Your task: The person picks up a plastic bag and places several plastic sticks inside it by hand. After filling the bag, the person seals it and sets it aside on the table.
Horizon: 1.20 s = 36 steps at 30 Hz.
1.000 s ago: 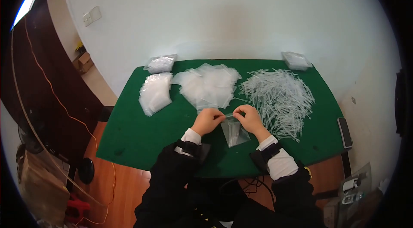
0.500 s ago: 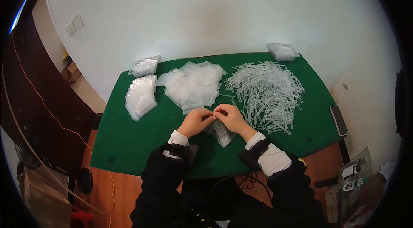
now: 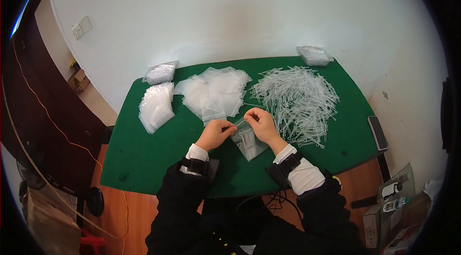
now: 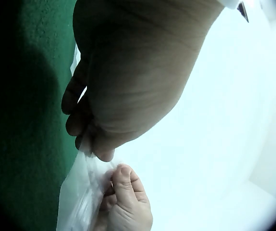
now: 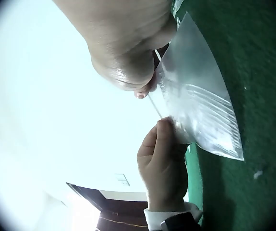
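Both hands pinch the top edge of a clear zip bag (image 3: 248,145), the left hand (image 3: 215,134) at one end and the right hand (image 3: 263,126) at the other. Inside the bag lies a bundle of thin clear plastic sticks (image 5: 212,113). In the right wrist view the bag's body hangs below the strip between the fingers, close over the green cloth. Thumb and index finger of the right hand (image 4: 128,207) show at the bag's top in the left wrist view. Just behind the hands lies a loose heap of flat zip bags (image 3: 213,94).
A large heap of loose clear sticks (image 3: 300,106) with looped ends covers the table's right half. Fanned bags (image 3: 157,108) lie at left, with a filled plastic pack (image 3: 161,73) behind them. Another pack (image 3: 314,56) sits at the back right. A phone (image 3: 377,133) lies by the right edge.
The hands came together at the bag's top, then moved apart along it, the right one rising outward. The head view has shifted, so the table sits further left.
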Available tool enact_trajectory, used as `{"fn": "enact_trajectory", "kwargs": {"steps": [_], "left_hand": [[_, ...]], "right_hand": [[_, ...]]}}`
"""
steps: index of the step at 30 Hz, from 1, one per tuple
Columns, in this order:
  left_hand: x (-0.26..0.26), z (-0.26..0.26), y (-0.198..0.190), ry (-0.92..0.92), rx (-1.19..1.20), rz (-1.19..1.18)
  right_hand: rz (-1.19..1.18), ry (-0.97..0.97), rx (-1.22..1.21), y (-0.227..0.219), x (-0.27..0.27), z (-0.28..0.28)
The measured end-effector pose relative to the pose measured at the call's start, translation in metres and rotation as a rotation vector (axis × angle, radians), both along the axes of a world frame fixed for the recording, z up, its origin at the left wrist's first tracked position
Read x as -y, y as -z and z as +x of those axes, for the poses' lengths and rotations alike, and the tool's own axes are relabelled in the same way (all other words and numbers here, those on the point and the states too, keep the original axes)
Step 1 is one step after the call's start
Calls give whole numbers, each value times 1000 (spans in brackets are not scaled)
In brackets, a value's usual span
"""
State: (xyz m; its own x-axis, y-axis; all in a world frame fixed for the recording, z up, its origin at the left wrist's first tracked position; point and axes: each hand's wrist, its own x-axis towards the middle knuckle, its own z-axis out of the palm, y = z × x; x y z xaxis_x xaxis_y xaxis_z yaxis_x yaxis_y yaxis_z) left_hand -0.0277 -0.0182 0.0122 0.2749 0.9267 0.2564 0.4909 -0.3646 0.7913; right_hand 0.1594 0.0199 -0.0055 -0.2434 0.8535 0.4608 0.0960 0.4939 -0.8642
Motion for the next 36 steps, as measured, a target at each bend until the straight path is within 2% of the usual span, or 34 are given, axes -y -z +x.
{"fn": "enact_trajectory", "kwargs": {"steps": [9, 13, 16, 21, 24, 29, 32, 36], "left_hand": [[0, -3, 0, 22, -23, 2], [3, 0, -5, 42, -205, 81], [5, 6, -4, 22, -72, 75], [3, 6, 3, 52, -95, 38], [0, 7, 6, -54, 39, 95], [-9, -2, 11, -228, 164, 124], [-12, -4, 12, -322, 371, 132], [-10, -1, 11, -294, 464, 68]], "right_hand": [[-1, 69, 36, 2, -3, 2], [37, 46, -23, -3, 1, -3], [39, -98, 86, -8, 11, -6], [10, -187, 111, -2, 11, -9], [-8, -130, 142, -6, 13, -8], [-80, -149, 179, -3, 8, -6], [-30, -38, 101, 7, 1, -4], [-80, 81, -71, 15, -10, -1]]}}
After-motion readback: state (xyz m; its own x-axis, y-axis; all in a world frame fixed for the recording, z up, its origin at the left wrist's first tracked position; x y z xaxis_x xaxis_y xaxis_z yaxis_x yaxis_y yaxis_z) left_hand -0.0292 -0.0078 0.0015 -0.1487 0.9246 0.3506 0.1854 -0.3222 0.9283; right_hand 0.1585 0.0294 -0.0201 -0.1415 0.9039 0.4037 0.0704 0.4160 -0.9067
